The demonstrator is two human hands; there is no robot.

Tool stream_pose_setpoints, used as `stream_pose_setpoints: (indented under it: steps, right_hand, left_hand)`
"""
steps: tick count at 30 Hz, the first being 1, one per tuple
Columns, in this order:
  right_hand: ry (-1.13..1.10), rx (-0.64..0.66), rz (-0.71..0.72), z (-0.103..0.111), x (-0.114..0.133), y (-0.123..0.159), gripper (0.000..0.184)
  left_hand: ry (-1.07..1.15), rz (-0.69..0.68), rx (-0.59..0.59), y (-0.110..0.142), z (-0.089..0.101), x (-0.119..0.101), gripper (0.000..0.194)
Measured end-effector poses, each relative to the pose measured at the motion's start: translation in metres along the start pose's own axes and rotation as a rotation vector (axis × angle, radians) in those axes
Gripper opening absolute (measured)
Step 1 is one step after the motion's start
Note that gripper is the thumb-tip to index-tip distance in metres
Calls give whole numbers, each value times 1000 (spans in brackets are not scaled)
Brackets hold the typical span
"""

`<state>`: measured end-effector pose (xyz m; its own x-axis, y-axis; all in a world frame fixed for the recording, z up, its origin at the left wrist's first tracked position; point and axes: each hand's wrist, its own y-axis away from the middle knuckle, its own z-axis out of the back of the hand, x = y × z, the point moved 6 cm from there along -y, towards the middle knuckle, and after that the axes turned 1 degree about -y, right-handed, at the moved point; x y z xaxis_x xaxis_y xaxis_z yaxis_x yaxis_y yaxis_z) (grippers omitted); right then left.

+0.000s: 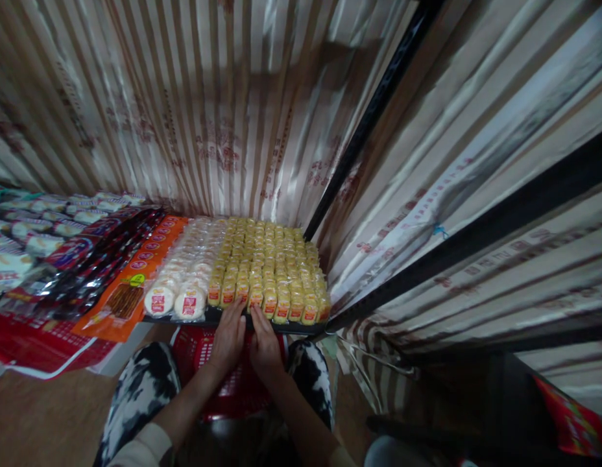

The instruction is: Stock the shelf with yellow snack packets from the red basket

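A dark tray lies in front of me, packed with rows of small yellow wrapped snacks and, on its left side, round white wrapped cakes. My left hand and my right hand rest side by side at the tray's near edge, fingers stretched forward and touching the front row of yellow packets. Neither hand visibly grips anything. Below my wrists sits a red plastic basket between my knees, which are in black-and-white patterned trousers.
Orange snack packs, dark red-black packets and white packets lie to the left. Striped curtain-like sheeting hangs behind and on the right, crossed by black bars. Wooden floor shows at lower left.
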<state>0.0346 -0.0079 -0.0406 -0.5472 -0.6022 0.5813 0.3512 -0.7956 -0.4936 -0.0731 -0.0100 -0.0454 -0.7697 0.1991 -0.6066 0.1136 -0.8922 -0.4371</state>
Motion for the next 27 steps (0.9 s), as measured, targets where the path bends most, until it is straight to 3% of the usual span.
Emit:
stream_pose_setpoints:
  steps: [10,19,27]
  right_hand:
    - [5,-7,-22,3,4,-5,65]
    - [46,27,-71,-1,7,-7,52]
    - [10,50,-84,8,12,-9,58]
  left_hand:
    - [-18,-7,27,0,-1,-2,40]
    - [-31,-52,46,0,2,-6,39]
    - [41,-55,37,13,18,-4,33]
